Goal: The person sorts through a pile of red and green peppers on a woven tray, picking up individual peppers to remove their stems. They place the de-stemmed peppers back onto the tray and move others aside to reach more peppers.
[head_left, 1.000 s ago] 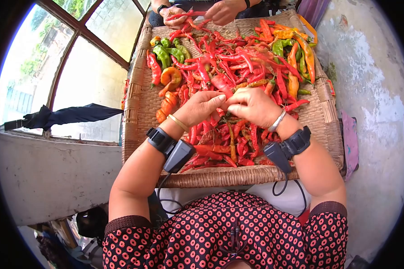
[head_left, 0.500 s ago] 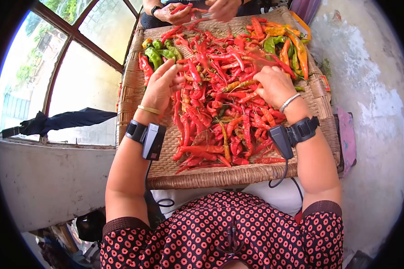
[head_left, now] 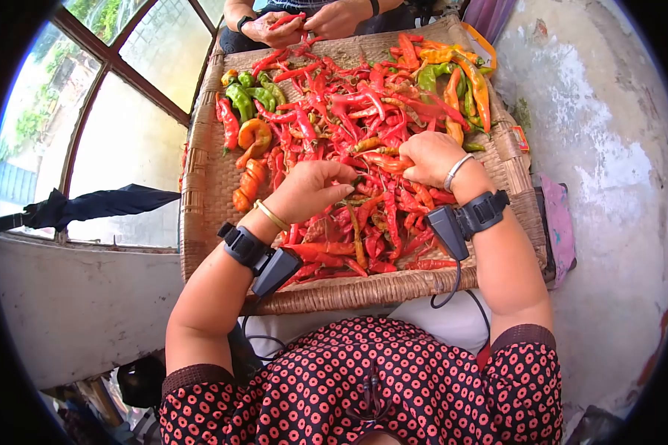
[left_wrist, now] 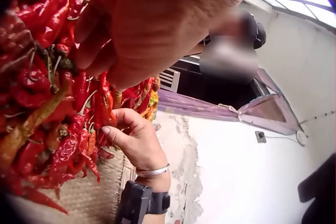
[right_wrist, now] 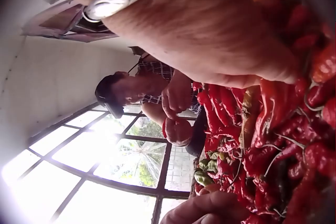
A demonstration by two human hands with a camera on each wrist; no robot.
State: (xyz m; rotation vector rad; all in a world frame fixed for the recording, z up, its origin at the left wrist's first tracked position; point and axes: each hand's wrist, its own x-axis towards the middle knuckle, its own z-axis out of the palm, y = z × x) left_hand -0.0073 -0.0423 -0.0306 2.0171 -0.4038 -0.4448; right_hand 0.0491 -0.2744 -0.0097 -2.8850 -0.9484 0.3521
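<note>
Got a red pepper pinched in the right hand, and the left hand bent low over the red chili pile, can't tell if gripping anything. Got that pile spread across a woven tray, with green peppers far left, orange ones far right, plus another person's hands at the far edge.

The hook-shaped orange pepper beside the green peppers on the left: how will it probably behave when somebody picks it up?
The hook-shaped orange pepper looks plump, so it would probably hold its bend rather than flop. Its curve should make it rock more than roll. Its shiny skin may be slightly slippery.
</note>
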